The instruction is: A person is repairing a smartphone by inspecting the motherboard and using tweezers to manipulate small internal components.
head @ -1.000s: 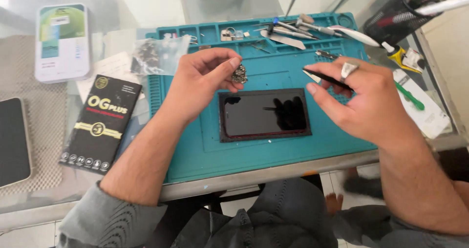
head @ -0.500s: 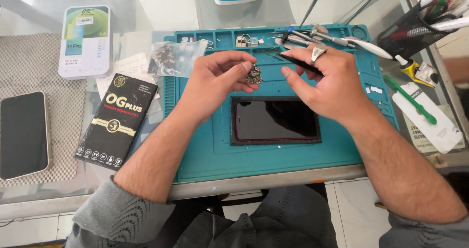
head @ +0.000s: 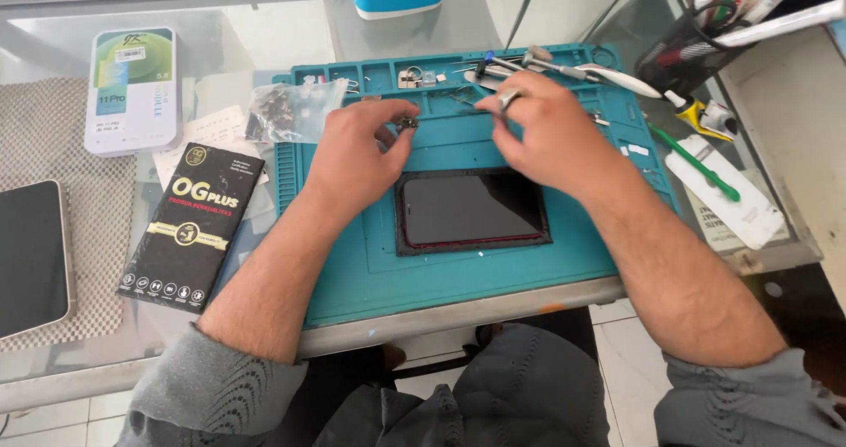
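Note:
A dark phone [head: 471, 209] lies screen up in the middle of a teal work mat [head: 352, 280]. Just behind the phone's far left corner, my left hand [head: 357, 156] pinches a small metal part [head: 407, 123] between thumb and fingers. My right hand [head: 546, 134], with a ring on one finger, hovers above the phone's far edge. Its fingertips are curled toward the slim tools [head: 529, 64] lying in the mat's back tray. Whether those fingers hold anything is hidden.
A clear bag of small parts [head: 291, 112] sits at the mat's back left. Left of the mat lie a black box [head: 194, 227], a white box [head: 132, 90] and a dark device [head: 31, 258] on grey mesh. A black pen holder [head: 696, 51] and a green tool [head: 696, 161] are at the right.
Both hands have moved away from me toward the mat's back tray. The thin dark tool seen earlier in my right hand no longer shows in it.

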